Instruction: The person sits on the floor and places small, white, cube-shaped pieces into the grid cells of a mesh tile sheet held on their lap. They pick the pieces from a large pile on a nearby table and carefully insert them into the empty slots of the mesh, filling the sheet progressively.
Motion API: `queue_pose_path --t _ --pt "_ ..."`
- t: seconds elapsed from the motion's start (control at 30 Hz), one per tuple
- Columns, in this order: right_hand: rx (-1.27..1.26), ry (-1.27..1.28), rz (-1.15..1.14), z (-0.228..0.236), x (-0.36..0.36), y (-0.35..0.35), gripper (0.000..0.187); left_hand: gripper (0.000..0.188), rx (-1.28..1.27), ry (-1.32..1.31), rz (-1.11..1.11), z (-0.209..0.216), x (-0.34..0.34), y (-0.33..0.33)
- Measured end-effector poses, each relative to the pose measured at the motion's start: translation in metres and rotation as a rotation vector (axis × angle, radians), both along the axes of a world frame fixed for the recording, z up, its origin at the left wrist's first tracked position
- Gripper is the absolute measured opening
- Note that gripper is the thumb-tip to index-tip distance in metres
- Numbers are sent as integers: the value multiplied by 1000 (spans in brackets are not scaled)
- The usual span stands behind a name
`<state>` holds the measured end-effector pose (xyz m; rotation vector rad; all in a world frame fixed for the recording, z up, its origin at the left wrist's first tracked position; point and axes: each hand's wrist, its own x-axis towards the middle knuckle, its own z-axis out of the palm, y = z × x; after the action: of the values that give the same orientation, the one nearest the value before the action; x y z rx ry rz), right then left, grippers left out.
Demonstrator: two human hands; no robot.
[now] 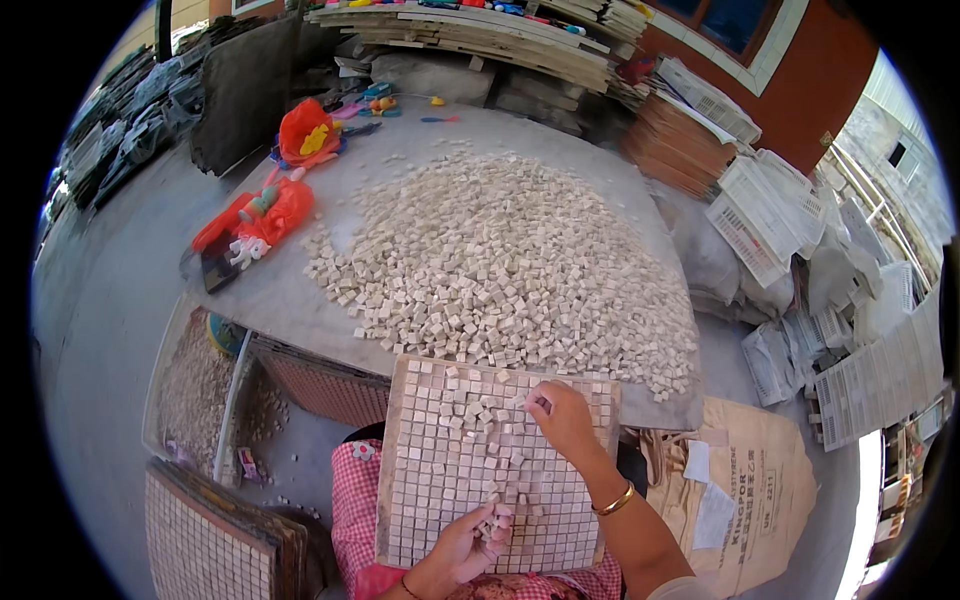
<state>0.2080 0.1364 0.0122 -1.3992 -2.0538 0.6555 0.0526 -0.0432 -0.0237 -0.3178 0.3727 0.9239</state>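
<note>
A square grid tray [389,450] rests across my lap, with small pale stone mosaic tiles set in many of its cells. Loose tiles [487,408] lie on top of the grid at its upper middle and down towards my left hand. My left hand [468,545] is curled, palm up, around several small tiles over the lower middle of the tray. Over the upper right part, my right hand [562,418] has its thumb and fingertips pinched together; what they hold is too small to make out. A gold bangle [615,499] circles the right wrist.
A large heap of stone tiles [500,260] covers the grey table [270,315] ahead. Red plastic bags [285,210] lie at its left. Stacked grid trays [205,535] and tubs of tiles [195,385] stand lower left. A printed sack [770,490] and white crates [765,215] are at right.
</note>
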Motion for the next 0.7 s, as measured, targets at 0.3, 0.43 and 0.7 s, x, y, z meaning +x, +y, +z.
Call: queue_pose_path --t 0.3,0.43,0.7 --pt "-24 -77 -118 -1 -11 -5 11 25 50 22 4 -4 -10 -4" --pt "138 -183 -141 -4 -15 -10 8 24 32 108 -10 2 -11 -4" --pt "9 21 -114 0 1 -5 5 22 28 124 34 -2 -17 -7"
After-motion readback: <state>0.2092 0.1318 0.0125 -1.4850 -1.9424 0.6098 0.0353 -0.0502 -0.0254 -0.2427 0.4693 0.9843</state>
